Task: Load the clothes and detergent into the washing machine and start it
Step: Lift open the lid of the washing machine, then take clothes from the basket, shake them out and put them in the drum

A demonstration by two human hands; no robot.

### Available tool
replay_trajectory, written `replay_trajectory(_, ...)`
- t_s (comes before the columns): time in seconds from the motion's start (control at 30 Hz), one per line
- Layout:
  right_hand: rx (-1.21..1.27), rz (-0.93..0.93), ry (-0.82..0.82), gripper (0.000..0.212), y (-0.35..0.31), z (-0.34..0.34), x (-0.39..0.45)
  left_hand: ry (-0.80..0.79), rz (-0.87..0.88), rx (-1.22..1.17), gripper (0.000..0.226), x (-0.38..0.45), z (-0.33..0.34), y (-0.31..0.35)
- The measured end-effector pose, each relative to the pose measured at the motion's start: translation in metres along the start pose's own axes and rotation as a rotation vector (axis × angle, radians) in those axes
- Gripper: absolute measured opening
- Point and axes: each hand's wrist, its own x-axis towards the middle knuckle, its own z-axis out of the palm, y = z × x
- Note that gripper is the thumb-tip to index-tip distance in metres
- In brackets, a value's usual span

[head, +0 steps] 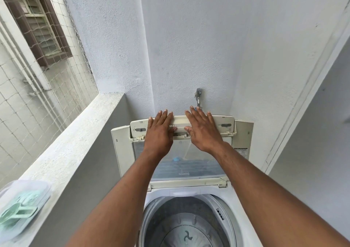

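A white top-loading washing machine (244,133) stands against the far wall with its folding lid (189,166) raised upright. The drum (181,226) is open below and holds no clothes that I can see. My left hand (160,133) and my right hand (203,130) lie flat with straight fingers on the upper folded panel of the lid, side by side near its middle. No clothes or detergent are in view.
A water tap (198,97) juts from the wall just behind the lid. A concrete ledge (75,142) runs along the left; a clear plastic box with green clips (20,210) sits on it. Netting (37,87) covers the opening beyond. A wall closes the right.
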Motion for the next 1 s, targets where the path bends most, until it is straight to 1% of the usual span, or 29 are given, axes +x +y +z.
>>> replay_trajectory(0.23, 0.064, 0.01, 0.031, 0.062, -0.001, -0.001, -0.003, -0.025, -0.019, 0.006, 0.06, 0.0, -0.005, 0.004)
replay_trajectory(0.43, 0.144, 0.045, 0.036, 0.062, -0.007, -0.007, -0.01, -0.111, -0.023, 0.04, 0.063, 0.001, -0.017, 0.009)
replay_trajectory(0.53, 0.142, 0.036, 0.038, 0.065, -0.007, -0.011, -0.02, -0.144, 0.008, 0.081, 0.066, -0.006, -0.026, 0.011)
replay_trajectory(0.7, 0.094, 0.034, 0.013, 0.074, -0.005, -0.022, -0.047, -0.128, 0.02, 0.102, 0.074, -0.029, -0.033, 0.021)
replay_trajectory(0.87, 0.025, 0.097, 0.048, 0.072, 0.003, -0.05, -0.088, -0.096, 0.1, 0.073, 0.079, -0.06, -0.036, 0.053)
replay_trajectory(1.0, -0.031, 0.196, 0.093, 0.067, 0.019, -0.077, -0.149, -0.145, 0.179, 0.024, 0.076, -0.088, -0.028, 0.103)
